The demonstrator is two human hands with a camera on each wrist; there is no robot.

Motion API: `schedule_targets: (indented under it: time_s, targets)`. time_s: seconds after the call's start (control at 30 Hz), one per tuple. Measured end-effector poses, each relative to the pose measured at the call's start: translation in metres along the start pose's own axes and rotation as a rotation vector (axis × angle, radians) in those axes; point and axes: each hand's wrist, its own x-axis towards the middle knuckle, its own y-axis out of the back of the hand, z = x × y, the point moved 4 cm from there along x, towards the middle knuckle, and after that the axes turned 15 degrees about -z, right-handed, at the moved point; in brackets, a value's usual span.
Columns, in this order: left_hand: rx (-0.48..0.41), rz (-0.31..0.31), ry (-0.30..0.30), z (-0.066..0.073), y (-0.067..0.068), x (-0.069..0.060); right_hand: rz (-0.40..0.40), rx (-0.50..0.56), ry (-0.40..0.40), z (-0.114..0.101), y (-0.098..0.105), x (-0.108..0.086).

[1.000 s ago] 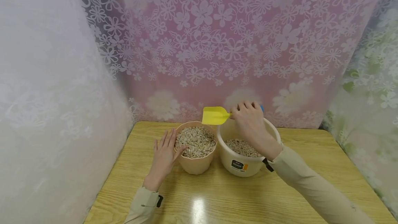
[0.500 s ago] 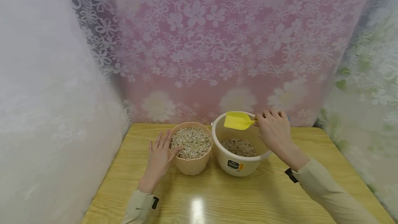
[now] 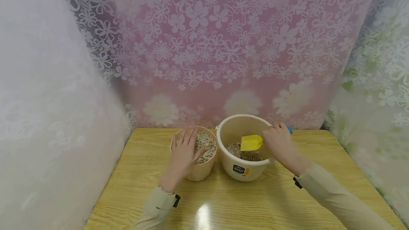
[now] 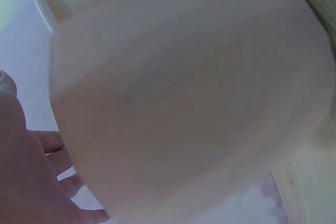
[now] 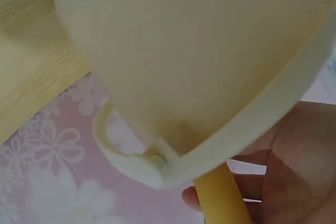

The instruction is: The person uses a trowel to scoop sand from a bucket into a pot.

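Note:
My left hand point(image 3: 183, 155) lies with spread, straight fingers over the left part of the pink pot point(image 3: 198, 173), which is full of a grainy mix point(image 3: 206, 144). In the left wrist view the fingers show beyond the pot's wall point(image 4: 189, 93). My right hand point(image 3: 281, 144) grips the handle of a yellow scoop point(image 3: 251, 142) at the right rim of the cream bucket point(image 3: 238, 168); the blade is inside the bucket, above a lower layer of grains point(image 3: 252, 155). In the right wrist view the fingers curl at the yellow handle point(image 5: 223, 195), beside the bucket rim.
Pot and bucket stand side by side on a wooden table point(image 3: 243, 205). Behind them hangs a pink flowered curtain point(image 3: 204, 63); pale sheeting point(image 3: 57, 116) hangs at the left and a leafy-patterned sheet point(image 3: 377, 116) at the right.
The scoop has moved from near the pot, right and down into the bucket. My left hand has shifted from the pot's left side to over its top.

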Motion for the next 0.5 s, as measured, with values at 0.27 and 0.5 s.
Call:
schedule_targets:
  time_s: [0.27,0.5]
  targets:
    - [0.024,-0.059,-0.076,0.048,-0.014,0.022,0.027,-0.242,-0.035,-0.011,-0.002,0.018]
    - [0.070,-0.079,-0.060,0.061,-0.029,0.031,-0.054,-0.374,0.006,-0.023,-0.013,0.028]
